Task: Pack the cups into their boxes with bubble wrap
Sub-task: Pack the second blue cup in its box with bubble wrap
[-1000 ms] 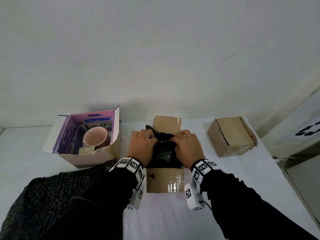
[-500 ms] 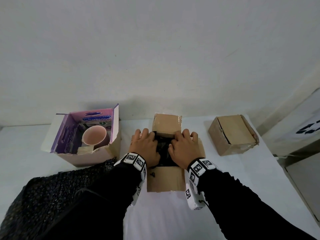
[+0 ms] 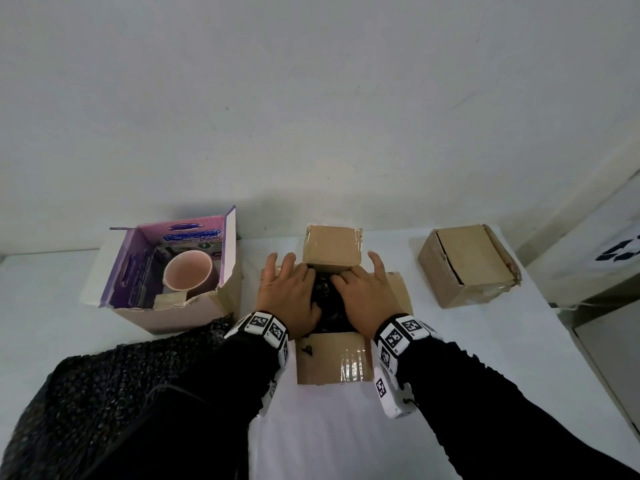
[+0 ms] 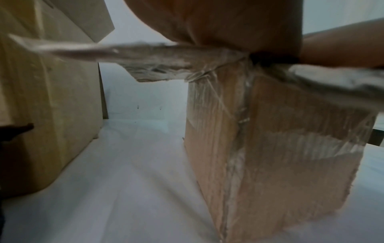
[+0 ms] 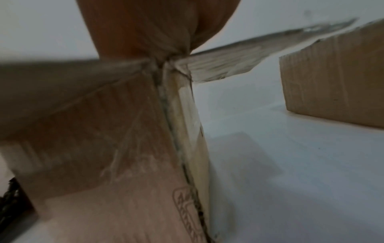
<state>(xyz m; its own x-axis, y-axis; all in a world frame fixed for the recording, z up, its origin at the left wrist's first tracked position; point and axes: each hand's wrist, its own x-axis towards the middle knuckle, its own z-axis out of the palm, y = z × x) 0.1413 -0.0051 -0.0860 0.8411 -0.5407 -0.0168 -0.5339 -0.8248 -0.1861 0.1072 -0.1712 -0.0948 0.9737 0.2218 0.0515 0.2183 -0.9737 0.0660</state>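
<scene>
An open brown cardboard box (image 3: pixel 333 360) stands at the table's middle with its flaps spread. A black bubble-wrapped bundle (image 3: pixel 323 301) sits in its opening. My left hand (image 3: pixel 287 292) and right hand (image 3: pixel 363 292) lie side by side on the bundle, fingers spread and fairly straight, pressing down on it and the side flaps. The cup inside the wrap is hidden. In the left wrist view my left hand (image 4: pixel 234 24) lies over the box corner (image 4: pixel 270 148); the right wrist view shows the other corner (image 5: pixel 108 131). A pink cup (image 3: pixel 187 275) stands in the purple box (image 3: pixel 166 315) at left.
A closed brown box (image 3: pixel 467 265) sits at the right, also visible in the right wrist view (image 5: pixel 332 82). A sheet of black bubble wrap (image 3: pixel 86 393) lies at the lower left. The wall is close behind the boxes. A white cabinet (image 3: pixel 609 327) borders the table's right edge.
Both hands have gone from gripping the black bundle above the box to pressing it down inside with flattened fingers. The bundle sits lower and the side flaps lie spread.
</scene>
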